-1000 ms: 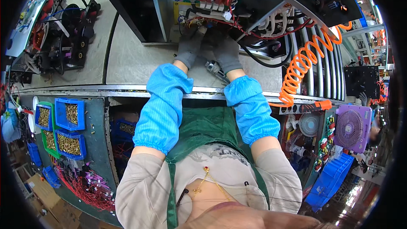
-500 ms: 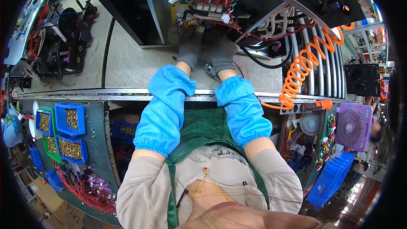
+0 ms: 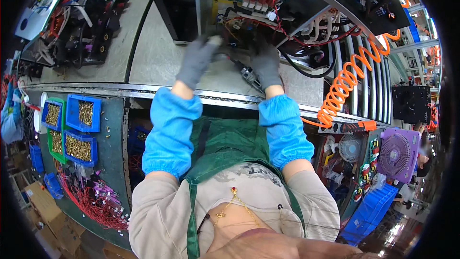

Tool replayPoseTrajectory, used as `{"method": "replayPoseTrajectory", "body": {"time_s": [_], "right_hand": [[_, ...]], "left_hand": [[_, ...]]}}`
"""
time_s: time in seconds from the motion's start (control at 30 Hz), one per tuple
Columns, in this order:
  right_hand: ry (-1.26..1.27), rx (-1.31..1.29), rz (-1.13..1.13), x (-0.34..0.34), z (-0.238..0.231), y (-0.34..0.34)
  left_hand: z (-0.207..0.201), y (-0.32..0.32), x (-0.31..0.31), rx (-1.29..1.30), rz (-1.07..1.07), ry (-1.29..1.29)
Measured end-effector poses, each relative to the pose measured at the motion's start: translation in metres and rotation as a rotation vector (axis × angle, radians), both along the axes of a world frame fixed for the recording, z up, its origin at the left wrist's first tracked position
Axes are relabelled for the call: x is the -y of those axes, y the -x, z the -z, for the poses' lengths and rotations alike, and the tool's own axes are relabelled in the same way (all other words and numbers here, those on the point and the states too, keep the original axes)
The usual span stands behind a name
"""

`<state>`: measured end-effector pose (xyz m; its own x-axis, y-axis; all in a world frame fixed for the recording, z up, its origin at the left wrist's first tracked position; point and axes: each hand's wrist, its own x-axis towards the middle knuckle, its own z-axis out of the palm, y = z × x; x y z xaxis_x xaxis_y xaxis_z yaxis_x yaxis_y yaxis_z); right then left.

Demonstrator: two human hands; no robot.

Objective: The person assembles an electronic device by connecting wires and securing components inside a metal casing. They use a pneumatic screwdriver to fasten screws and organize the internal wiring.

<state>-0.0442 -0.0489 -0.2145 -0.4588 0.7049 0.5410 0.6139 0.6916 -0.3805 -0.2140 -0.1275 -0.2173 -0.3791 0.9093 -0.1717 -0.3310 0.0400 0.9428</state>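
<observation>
Two gloved hands worked at open electrical unit [image 3: 268, 5] on tabletop [image 3: 158, 62]. Left hand [image 3: 195, 61], blurred; fingers' grip could not be told. Right hand [image 3: 266, 64] fingers clenched on metal tool [image 3: 250, 75]. Wiring step likely in hand; next move needs steady aim. Four blue screw bins [image 3: 82, 112], two fans, one orange coiled hose [image 3: 346, 80].

Grey workbench [image 3: 158, 62] — wired chassis [image 3: 268, 5] atop.
</observation>
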Motion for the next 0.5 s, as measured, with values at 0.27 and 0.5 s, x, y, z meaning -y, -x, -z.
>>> {"method": "replayPoseTrajectory", "body": {"time_s": [0.27, 0.5], "right_hand": [[0.288, 0.448, -0.151, 0.051, 0.021, 0.06], [0.329, 0.528, -0.116, 0.044, 0.033, 0.074]], "left_hand": [[0.062, 0.037, 0.064, -0.23, -0.402, 0.014], [0.066, 0.036, 0.066, -0.21, -0.349, 0.018]]}}
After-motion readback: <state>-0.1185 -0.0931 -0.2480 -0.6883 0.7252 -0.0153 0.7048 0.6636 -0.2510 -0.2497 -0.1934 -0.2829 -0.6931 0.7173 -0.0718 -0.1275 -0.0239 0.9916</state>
